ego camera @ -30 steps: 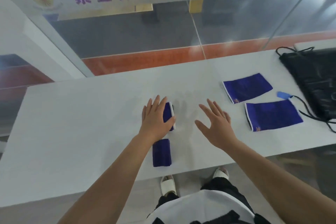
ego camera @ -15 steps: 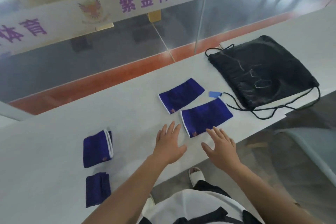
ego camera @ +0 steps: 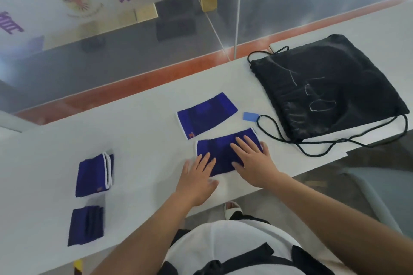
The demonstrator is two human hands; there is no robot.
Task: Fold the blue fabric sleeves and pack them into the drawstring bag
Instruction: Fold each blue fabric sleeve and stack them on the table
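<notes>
My left hand [ego camera: 197,179] and right hand [ego camera: 253,159] lie open and flat on the near unfolded blue sleeve [ego camera: 220,152] on the desk [ego camera: 143,140].

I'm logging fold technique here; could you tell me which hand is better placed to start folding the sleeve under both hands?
Probably the right hand: it lies flat on the near unfolded sleeve, while the left hand only reaches its near-left edge.

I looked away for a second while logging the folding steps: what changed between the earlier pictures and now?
Both hands left the folded sleeve on the left and moved right. The left hand and right hand now lie flat on the nearer unfolded sleeve, fingers spread, not gripping. Unchanged: the two folded sleeves, the farther unfolded sleeve, the drawstring bag and the blue tag.
</notes>
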